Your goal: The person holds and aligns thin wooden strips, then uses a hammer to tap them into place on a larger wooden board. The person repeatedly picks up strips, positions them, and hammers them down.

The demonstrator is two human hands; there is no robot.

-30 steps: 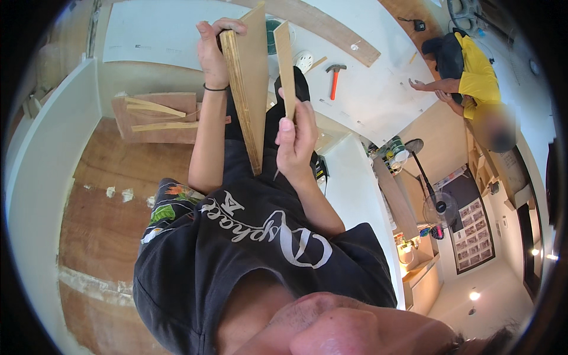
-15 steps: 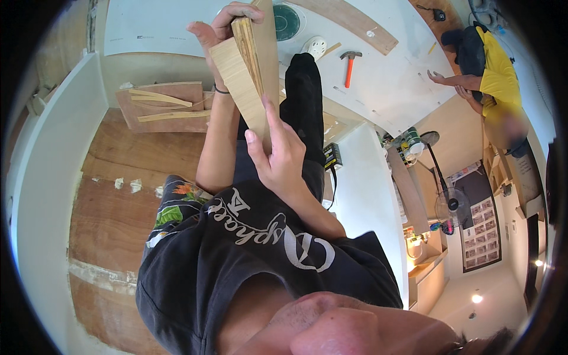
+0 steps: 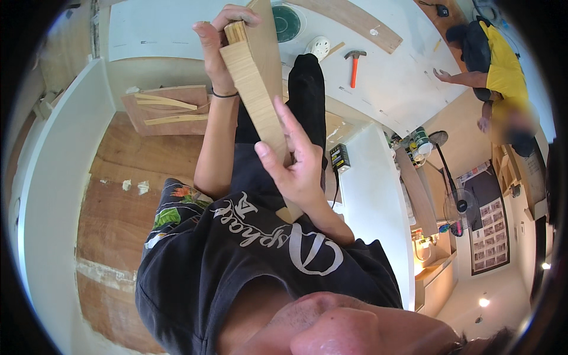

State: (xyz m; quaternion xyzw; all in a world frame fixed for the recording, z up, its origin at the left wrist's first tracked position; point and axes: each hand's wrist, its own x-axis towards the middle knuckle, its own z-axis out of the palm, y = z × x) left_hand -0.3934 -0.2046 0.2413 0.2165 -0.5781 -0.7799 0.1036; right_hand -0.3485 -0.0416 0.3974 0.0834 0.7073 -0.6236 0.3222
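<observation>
A pale wooden strip (image 3: 255,97) slants in front of my body, its far end showing layered edge grain and its near end by my shirt. At the far end my left hand (image 3: 220,62) is closed around it, with the thumb sticking out to the side. Further down its length my right hand (image 3: 299,168) wraps it loosely, thumb on one side and fingers stretched along the other. Part of the strip is hidden behind this right hand. Just beyond lies the edge of a broader light-brown board (image 3: 263,53).
An orange-handled hammer (image 3: 354,69) lies on the white sheet (image 3: 396,89), near a curved wooden piece (image 3: 349,23) and a round green object (image 3: 286,22). Thin wood strips (image 3: 171,119) rest on a panel at left. A person in yellow (image 3: 506,65) is at far right.
The wooden strip has turned and come down toward my body, so its near end shows below my right hand. My right hand moved slightly down and right. The other person's hands have parted.
</observation>
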